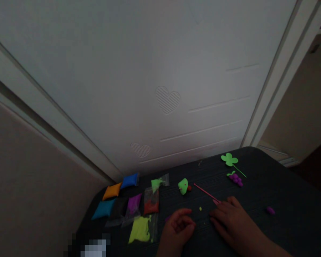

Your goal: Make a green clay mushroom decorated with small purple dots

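Observation:
My left hand [178,228] is over the dark table, its fingers curled and the thumb tip close against them. Anything between them is hidden. A bit of purple shows behind its back edge. My right hand [230,219] lies palm down with its fingers stretched out on the table. Its fingers are beside a thin pink modelling tool [206,192], whose near end they partly cover. A tiny yellow clay bit [200,208] lies between my hands. Beyond them sits a green clay mushroom-like cap [183,186] with a reddish-brown piece [189,188] at its side.
Clay packets lie at left: yellow [140,229], red [151,206], purple [134,204], black [119,208], teal [104,208], orange [112,191], blue [130,180], green [157,184]. At right are a clay clover [229,160], purple grapes [235,179] and a purple lump [270,210]. A white panel [163,64] stands behind.

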`<state>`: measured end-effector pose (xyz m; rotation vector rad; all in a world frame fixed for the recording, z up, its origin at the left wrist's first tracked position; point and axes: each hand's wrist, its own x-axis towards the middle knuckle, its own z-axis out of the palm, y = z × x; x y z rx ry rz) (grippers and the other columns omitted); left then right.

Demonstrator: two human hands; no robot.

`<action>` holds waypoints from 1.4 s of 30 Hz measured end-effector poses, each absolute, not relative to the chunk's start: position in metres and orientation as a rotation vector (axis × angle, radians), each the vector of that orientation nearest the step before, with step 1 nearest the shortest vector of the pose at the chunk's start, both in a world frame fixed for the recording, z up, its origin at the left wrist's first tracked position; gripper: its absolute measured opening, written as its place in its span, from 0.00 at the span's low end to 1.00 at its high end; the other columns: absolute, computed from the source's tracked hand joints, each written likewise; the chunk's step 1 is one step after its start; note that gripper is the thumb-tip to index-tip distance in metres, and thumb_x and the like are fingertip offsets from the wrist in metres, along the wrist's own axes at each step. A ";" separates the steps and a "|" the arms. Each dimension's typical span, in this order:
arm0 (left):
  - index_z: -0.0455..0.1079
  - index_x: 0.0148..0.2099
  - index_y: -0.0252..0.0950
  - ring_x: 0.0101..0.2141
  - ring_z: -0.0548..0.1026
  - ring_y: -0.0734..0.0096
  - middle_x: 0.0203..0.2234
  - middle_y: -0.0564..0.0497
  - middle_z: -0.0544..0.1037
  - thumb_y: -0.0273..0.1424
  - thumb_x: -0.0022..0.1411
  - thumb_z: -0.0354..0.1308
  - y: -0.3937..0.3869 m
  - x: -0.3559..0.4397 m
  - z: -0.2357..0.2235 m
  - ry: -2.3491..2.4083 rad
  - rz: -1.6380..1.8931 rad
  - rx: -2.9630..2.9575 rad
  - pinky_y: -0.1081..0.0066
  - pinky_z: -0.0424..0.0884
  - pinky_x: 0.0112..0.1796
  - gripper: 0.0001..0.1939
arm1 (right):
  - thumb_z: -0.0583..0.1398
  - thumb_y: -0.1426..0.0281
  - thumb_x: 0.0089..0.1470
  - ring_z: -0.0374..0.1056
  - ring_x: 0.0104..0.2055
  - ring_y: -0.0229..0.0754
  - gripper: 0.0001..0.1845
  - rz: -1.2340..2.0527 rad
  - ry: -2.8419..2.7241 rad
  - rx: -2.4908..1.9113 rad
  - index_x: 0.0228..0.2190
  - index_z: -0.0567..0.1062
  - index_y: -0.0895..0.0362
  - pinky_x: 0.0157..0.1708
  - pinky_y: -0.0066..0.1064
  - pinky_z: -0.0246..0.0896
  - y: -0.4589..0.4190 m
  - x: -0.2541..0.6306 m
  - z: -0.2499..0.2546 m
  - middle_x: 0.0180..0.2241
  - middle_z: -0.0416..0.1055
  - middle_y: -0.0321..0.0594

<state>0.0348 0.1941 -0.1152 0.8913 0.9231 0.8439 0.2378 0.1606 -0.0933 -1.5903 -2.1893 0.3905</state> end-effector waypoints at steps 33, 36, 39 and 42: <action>0.69 0.40 0.36 0.29 0.68 0.77 0.26 0.53 0.73 0.28 0.45 0.63 0.192 0.037 -0.101 0.962 0.815 0.902 0.76 0.61 0.33 0.16 | 0.53 0.72 0.53 0.61 0.34 0.39 0.09 0.125 -2.162 -1.556 0.34 0.72 0.53 0.42 0.39 0.43 0.173 0.231 -0.092 0.28 0.69 0.37; 0.69 0.40 0.35 0.30 0.69 0.75 0.27 0.52 0.74 0.27 0.45 0.63 0.192 0.037 -0.100 0.929 0.831 0.902 0.75 0.62 0.34 0.16 | 0.52 0.73 0.53 0.61 0.34 0.38 0.10 0.167 -2.166 -1.544 0.35 0.71 0.52 0.42 0.38 0.44 0.170 0.233 -0.089 0.29 0.70 0.37; 0.69 0.40 0.35 0.31 0.69 0.74 0.27 0.52 0.74 0.28 0.45 0.62 0.191 0.037 -0.097 0.912 0.820 0.913 0.74 0.62 0.35 0.16 | 0.52 0.73 0.53 0.63 0.34 0.38 0.10 0.217 -2.172 -1.561 0.35 0.71 0.52 0.40 0.37 0.45 0.169 0.237 -0.082 0.31 0.71 0.36; 0.69 0.40 0.35 0.31 0.69 0.74 0.27 0.53 0.73 0.28 0.45 0.63 0.188 0.036 -0.095 0.900 0.843 0.895 0.74 0.62 0.35 0.17 | 0.52 0.72 0.53 0.64 0.34 0.37 0.09 0.247 -2.159 -1.565 0.35 0.70 0.52 0.39 0.36 0.47 0.171 0.240 -0.076 0.32 0.71 0.35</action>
